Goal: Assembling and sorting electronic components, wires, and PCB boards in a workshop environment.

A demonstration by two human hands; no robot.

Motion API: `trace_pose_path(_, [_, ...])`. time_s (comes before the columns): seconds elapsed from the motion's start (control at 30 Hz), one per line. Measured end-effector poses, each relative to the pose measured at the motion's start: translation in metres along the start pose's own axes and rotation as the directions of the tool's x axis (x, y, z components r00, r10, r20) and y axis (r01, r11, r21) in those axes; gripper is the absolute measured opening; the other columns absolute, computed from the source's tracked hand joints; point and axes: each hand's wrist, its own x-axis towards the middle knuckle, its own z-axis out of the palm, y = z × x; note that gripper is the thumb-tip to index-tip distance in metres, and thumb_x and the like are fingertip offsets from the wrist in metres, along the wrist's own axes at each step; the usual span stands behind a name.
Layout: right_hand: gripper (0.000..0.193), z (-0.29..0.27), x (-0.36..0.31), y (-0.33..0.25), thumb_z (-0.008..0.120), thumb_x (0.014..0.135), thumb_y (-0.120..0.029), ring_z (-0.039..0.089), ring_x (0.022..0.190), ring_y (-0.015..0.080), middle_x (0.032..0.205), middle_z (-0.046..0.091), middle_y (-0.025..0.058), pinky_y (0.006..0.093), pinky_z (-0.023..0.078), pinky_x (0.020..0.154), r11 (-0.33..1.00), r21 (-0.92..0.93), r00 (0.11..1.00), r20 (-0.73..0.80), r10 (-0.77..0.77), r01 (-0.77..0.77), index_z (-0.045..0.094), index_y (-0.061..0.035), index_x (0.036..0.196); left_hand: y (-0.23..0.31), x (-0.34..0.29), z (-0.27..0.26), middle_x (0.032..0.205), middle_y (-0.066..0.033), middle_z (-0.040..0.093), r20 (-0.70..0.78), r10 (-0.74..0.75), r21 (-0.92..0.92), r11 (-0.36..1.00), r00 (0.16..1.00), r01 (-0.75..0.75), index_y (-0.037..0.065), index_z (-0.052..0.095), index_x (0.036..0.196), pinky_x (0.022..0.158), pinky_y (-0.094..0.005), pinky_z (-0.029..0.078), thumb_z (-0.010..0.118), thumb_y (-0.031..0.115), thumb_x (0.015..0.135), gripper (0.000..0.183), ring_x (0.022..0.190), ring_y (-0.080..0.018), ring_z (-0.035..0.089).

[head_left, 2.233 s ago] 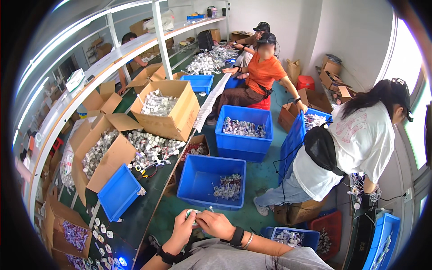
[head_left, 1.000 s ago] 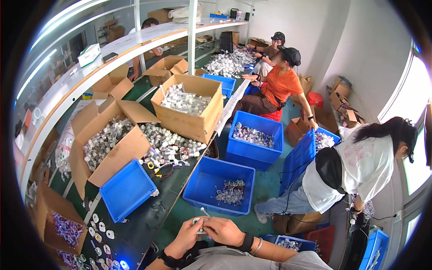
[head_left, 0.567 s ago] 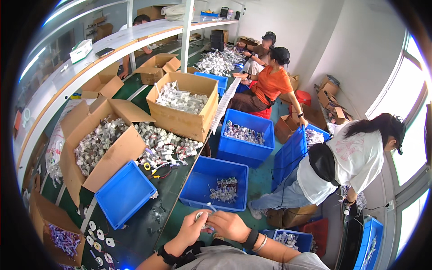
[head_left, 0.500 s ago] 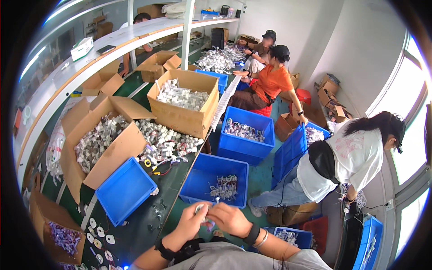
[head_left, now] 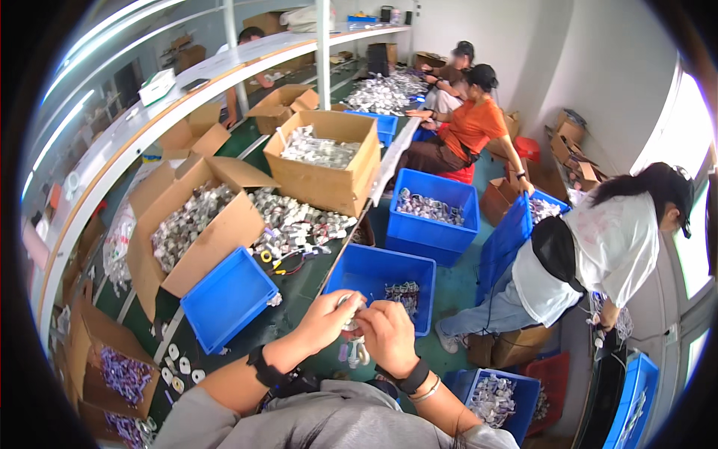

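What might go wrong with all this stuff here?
The small white part might slip, since fingers alone seem to hold it between the left-hand grip and right-hand grip. The pieces dangling below could tangle. The cardboard box near the edge of the table might fall if bumped.

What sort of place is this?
Likely a small assembly or sorting workshop: a long green workbench carries open cardboard boxes of small parts, and blue plastic bins beside it hold more.

tray [head_left: 228, 299] left of left hand [head_left: 329, 320]; parts [head_left: 402, 295] in bin [head_left: 378, 268] beyond
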Motion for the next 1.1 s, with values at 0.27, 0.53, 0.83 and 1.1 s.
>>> trace_pose_path(0.27, [0.010, 0.001, -0.032, 0.005, 0.062, 0.071, -0.007, 0.053, 0.067, 0.0242, 0.072, 0.057, 0.0060, 0.0340, 0.041, 0.061, 0.961, 0.028, 0.961, 0.024, 0.276, -0.276, 0.056, -0.0068, 0.079, -0.006, 0.005, 0.027, 0.084, -0.0030, 0.056, 0.027, -0.147, -0.067, 0.987, 0.989, 0.148, 0.001, 0.055, 0.098, 0.061, -0.0240, 0.049, 0.051, 0.027, 0.088, 0.029, 0.076, -0.0087, 0.054])
trace_pose_path(0.53, [0.008, -0.002, -0.059, 0.002, 0.063, 0.073, -0.012, 0.052, 0.064, 0.0228, 0.068, 0.058, 0.0051, 0.0342, 0.039, 0.061, 0.952, -0.029, 0.939, 0.153, 0.307, -0.306, 0.059, -0.0067, 0.078, -0.039, -0.011, 0.031, 0.086, -0.0038, 0.057, 0.005, -0.110, 0.064, 0.992, 0.994, 0.110, 0.000, 0.055, 0.099, 0.065, -0.0220, 0.046, 0.048, 0.022, 0.089, 0.025, 0.075, -0.0084, 0.053])
trace_pose_path(0.83, [0.020, 0.000, -0.044, 0.031, 0.055, 0.085, -0.017, 0.052, 0.064, 0.0097, 0.069, 0.059, 0.0066, 0.0253, 0.042, 0.058, 0.583, 0.496, 0.740, 0.597, 0.310, -0.644, 0.058, 0.0005, 0.076, -0.043, -0.004, 0.012, 0.078, -0.0028, 0.057, 0.012, -0.128, -0.260, 0.957, 0.992, 0.127, 0.004, 0.055, 0.093, 0.054, -0.0239, 0.047, 0.049, 0.023, 0.088, 0.020, 0.065, -0.0105, 0.056])
trace_pose_path(1.1, [0.026, -0.006, -0.026, 0.046, 0.049, 0.089, -0.021, 0.046, 0.054, 0.0061, 0.059, 0.052, 0.0006, 0.0230, 0.038, 0.048, 0.413, 0.579, 0.707, 0.630, 0.321, -0.703, 0.053, 0.0017, 0.077, -0.010, 0.011, 0.011, 0.080, -0.0060, 0.059, 0.077, -0.297, -0.238, 0.922, 0.952, 0.306, 0.002, 0.053, 0.101, 0.058, -0.0273, 0.052, 0.040, 0.034, 0.091, 0.036, 0.068, -0.0142, 0.060])
